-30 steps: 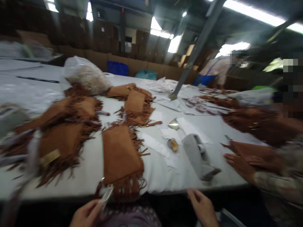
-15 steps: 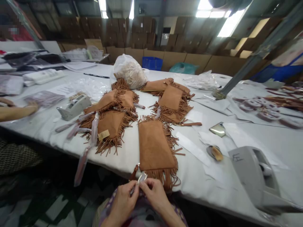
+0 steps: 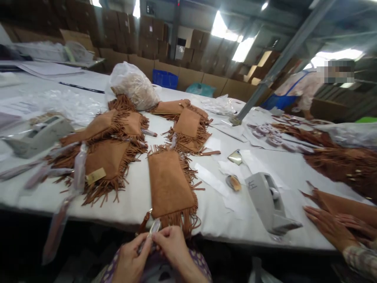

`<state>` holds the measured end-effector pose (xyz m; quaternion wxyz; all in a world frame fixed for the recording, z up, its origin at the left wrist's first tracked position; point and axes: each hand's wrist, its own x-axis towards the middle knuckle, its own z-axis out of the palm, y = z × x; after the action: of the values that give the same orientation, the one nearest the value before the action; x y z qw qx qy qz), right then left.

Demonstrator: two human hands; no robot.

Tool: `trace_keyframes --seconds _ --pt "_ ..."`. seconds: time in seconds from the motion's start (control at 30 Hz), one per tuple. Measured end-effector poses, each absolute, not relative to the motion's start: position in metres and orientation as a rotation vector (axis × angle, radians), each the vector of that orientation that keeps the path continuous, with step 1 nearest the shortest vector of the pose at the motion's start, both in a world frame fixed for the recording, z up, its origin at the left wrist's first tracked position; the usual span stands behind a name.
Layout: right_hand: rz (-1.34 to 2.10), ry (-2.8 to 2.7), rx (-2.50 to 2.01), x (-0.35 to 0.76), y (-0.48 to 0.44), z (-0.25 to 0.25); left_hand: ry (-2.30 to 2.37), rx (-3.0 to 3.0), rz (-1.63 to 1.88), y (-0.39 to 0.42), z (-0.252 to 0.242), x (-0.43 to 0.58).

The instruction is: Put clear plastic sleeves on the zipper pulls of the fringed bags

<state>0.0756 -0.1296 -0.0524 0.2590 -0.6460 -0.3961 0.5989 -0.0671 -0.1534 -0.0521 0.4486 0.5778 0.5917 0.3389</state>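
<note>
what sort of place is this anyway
Probably a factory or workshop floor where bags are finished or packed. Tan-brown, fringed, suede-like bags lie on a long, white-covered table with a boxy grey tape dispenser, and brown cardboard boxes are stacked behind.

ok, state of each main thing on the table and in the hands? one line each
Left hand: pinching the pale strip
Right hand: pinching the same strip
Pale strip: held up between both hands
Front pouch: lying flat; zip state can't tell
Right tape dispenser: standing, roll fitted
Left tape dispenser: standing
Plastic bag: bulging
Wrapped strap: hanging over the table edge
</note>
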Motion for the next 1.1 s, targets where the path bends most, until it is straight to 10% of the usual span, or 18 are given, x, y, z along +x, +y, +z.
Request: trace_keyframes --seconds 0.5,1.1 --pt "1.759 -1.011 -1.459 0.083 -0.125 -0.057 1.18 0.413 0.697 -0.136 -0.055 -0.055" --pt "1.719 -0.785 -1.467 0.093 -0.149 -0.04 1.619 1.313 0.789 -0.145 -0.04 -0.064"
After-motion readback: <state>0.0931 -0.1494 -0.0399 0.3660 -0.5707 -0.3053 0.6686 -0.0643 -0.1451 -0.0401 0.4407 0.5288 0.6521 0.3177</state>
